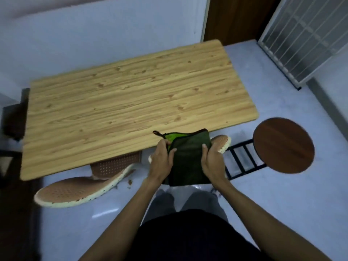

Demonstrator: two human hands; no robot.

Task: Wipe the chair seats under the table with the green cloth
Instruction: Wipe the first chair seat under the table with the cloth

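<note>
Two hands share the green cloth (188,157): our left hand (162,161) pinches its left edge near the small hanging loop, our right hand (211,159) clasps the right edge, thumb on top. We hold it up in front of us, over the floor just off the table's near edge, apparently folding it into a pad before any wiping. The cloth is soft, dark green outside, with a bright green inner face and dark binding.

Under the wood-grain tabletop (122,102) sit perforated brown chair seats with pale speckled rims, one to the left (75,193) and one mostly hidden behind the hands (224,143); neither is touched yet. A round dark-wood stool (283,145) on a black metal frame stands to the right, clear of the table.
</note>
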